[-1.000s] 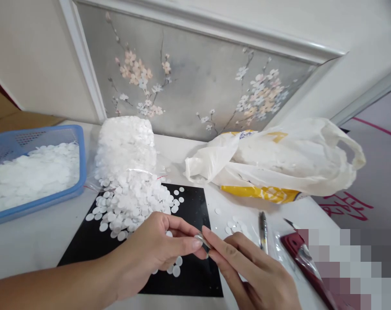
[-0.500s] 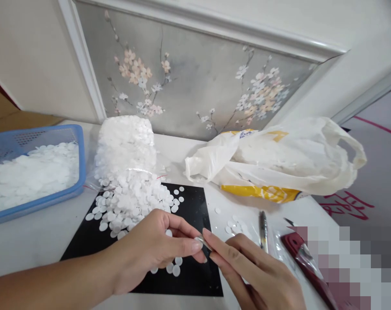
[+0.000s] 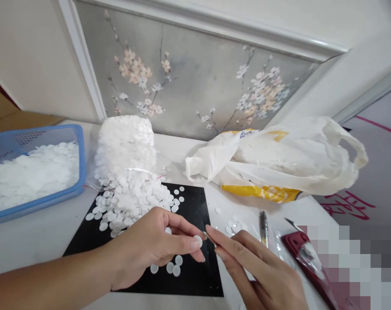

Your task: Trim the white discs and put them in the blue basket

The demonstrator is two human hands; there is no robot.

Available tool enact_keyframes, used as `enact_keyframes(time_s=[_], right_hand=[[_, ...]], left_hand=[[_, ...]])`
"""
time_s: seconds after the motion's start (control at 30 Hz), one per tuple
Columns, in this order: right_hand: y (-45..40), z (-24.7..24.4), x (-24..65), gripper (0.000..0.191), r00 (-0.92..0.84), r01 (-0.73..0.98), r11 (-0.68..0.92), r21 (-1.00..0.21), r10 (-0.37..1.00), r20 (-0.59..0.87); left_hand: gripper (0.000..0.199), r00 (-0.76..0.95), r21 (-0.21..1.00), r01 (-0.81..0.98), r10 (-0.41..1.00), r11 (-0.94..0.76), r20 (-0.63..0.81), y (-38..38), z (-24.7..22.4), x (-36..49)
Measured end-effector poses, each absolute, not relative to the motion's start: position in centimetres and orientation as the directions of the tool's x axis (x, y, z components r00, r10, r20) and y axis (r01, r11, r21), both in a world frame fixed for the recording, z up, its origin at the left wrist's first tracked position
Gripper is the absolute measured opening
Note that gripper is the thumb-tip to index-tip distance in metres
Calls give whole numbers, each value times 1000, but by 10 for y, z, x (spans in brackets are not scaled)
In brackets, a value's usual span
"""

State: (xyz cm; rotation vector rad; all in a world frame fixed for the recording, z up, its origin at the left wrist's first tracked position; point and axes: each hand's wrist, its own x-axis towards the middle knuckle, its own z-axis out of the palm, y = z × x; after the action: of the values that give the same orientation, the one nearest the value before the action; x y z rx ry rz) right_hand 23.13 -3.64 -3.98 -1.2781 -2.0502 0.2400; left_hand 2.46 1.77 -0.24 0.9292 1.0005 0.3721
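My left hand pinches a small white disc between thumb and fingers, above the black mat. Just to its right, my right hand is closed on a thin, narrow tool whose short tip points at the disc. Most of the tool is hidden by the fingers, so its kind is unclear. Behind my left hand, a heap of white discs spills from a clear plastic bag onto the mat. A few loose discs lie below my left fingers.
A blue basket full of white discs stands at the left. Further right lies a white and yellow plastic bag. Near my right hand are a pen, several discs and a dark red object. A panel with painted flowers rises behind.
My right hand has drawn slightly away to the right with the thin tool. The disc in my left hand now shows its flat face.
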Motion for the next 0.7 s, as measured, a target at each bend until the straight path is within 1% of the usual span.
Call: enact_keyframes(time_s=[0.17,0.23,0.3,0.37,0.43,0.5,0.53,0.6,0.67,0.7], right_hand=[[-29,-45,235,36,-155,820,338,-463,908,390],[-26,-46,237,38,-132,837,302,-456,921,367],[-25,-48,239,41,-110,842,271,-466,933,343],[-25,-48,240,43,-70,845,211,-491,955,290],[-25,-50,241,38,-72,843,173,-509,975,211],[-25,-51,242,30,-109,848,169,-502,983,147],[-24,-52,243,31,-125,853,174,-491,983,131],[-23,-53,243,35,-138,855,184,-485,982,128],[-22,-53,244,32,-150,838,209,-505,977,155],[-22,-53,244,29,-153,824,219,-523,974,166]], left_hand=[[20,509,835,100,694,541,-510,23,-7,24],[19,501,851,104,711,516,-492,25,-8,24],[18,497,859,107,722,500,-482,26,-8,24],[18,486,865,73,740,496,-465,27,-7,24],[27,469,870,39,760,491,-450,29,-5,23],[39,466,877,38,768,478,-439,31,-1,21],[41,478,881,56,762,470,-437,32,0,19],[35,529,886,143,722,442,-446,31,2,14],[28,573,894,305,686,328,-448,25,1,7],[26,577,885,406,686,229,-442,21,-2,3]])
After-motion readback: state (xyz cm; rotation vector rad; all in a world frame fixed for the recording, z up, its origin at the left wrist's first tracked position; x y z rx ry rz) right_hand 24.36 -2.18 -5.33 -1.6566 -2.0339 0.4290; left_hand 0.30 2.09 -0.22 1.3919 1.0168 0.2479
